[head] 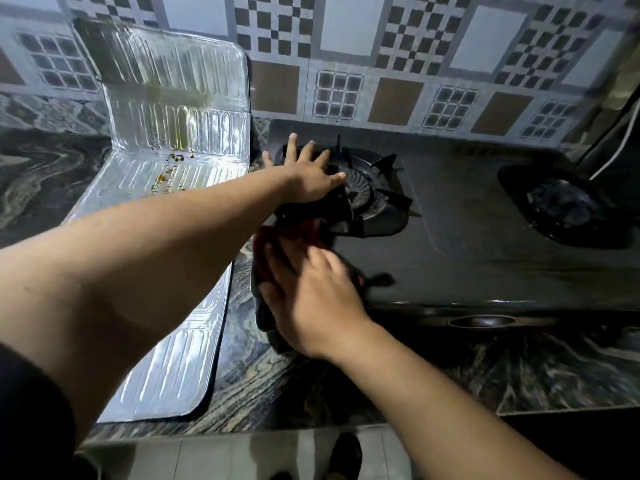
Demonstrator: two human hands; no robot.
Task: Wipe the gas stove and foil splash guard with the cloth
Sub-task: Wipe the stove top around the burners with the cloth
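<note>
A black two-burner gas stove [467, 237] stands on the marble counter. My left hand [308, 174] lies flat with fingers spread on the left burner's pan support [377, 199]. My right hand [308, 299], blurred, presses a dark red cloth [273, 237] on the stove's front left corner. The silver foil splash guard [173, 133] lies folded on the counter to the left of the stove, with brown stains near its fold; its upper panel leans on the wall.
The right burner [568, 206] sits at the far right, with a white cable [620, 147] behind it. Patterned wall tiles [398, 81] rise behind the stove. The marble counter [519, 368] ends at a front edge; floor tiles and a dark shoe [346, 455] show below.
</note>
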